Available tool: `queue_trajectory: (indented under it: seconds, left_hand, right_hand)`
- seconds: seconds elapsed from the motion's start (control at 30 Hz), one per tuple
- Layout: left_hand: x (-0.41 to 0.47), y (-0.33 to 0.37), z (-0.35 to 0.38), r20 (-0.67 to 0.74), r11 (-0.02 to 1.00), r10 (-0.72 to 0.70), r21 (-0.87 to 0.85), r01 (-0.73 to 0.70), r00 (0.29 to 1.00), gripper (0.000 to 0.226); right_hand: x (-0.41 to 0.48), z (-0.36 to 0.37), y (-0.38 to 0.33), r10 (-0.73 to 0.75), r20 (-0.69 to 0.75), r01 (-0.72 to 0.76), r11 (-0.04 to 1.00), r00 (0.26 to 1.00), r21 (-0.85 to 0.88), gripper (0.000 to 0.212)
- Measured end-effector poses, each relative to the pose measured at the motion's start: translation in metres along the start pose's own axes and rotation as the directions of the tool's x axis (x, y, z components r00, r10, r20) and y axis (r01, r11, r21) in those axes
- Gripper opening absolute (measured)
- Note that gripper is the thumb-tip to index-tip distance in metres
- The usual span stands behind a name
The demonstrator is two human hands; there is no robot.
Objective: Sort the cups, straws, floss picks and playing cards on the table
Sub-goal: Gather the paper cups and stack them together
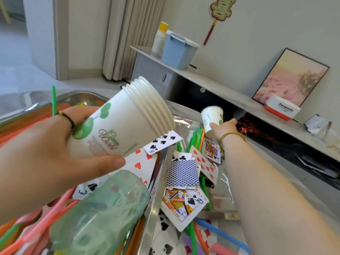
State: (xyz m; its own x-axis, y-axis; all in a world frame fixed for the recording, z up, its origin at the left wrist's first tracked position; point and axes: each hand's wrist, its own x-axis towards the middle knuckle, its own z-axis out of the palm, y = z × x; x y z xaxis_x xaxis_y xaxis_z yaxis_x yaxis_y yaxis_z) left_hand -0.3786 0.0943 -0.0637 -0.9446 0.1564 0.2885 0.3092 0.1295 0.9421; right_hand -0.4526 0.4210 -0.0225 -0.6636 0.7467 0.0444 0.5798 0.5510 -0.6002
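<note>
At the far left a green straw (53, 100) stands up out of a metal tray (88, 94), and pink and orange straws (27, 236) lie heaped in the tray's near corner. The left hand (46, 144) is curled round a nested stack of paper cups (125, 122), thumb underneath, holding it tilted above the tray with the rims pointing up and to the right. Just below that hand a see-through green tub (99, 214) lies on its side over the straws, with pale floss picks showing inside it. Past the tray's edge playing cards are scattered on the table: an eight of spades (162, 142) just beneath the cup rims, a blue-backed card (182, 173), a queen of spades (182, 201) and a jack (211, 150), mixed with more green, blue and orange straws. A loose white floss pick (227, 183) lies beside the right forearm. The right hand (223, 128) is stretched out far across the table, fingers wrapped round the lower part of a single paper cup (211, 120). Behind, a sideboard (230, 92) carries another cup stack (160, 41), a blue bin (178, 50) and a framed picture (290, 78).
</note>
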Motion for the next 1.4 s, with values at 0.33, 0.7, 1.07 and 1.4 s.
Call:
queue_trajectory:
  seconds: [0.33,0.7,1.07,1.4]
  left_hand:
    - [0.002,0.015,-0.008,0.07,0.996,0.001,0.092,-0.007,0.998,0.072]
    - [-0.008,0.029,-0.011,-0.017,0.997,-0.026,0.074,0.027,1.0,0.072]
    - [-0.085,0.107,-0.038,-0.043,0.997,-0.078,-0.012,0.078,0.996,0.082]
    - [-0.196,0.161,-0.027,0.132,0.992,-0.104,0.091,0.093,0.986,0.09]
  right_hand:
    - [-0.01,0.011,0.004,-0.052,0.045,0.052,0.999,0.998,-0.012,0.076]
    - [-0.028,-0.004,0.007,-0.061,-0.045,0.067,0.986,0.997,0.156,0.073]
    - [-0.186,-0.126,-0.017,-0.308,0.297,0.024,0.73,0.904,0.683,0.053]
    - [-0.369,-0.186,0.038,-0.523,0.405,-0.145,0.468,0.75,0.872,0.097]
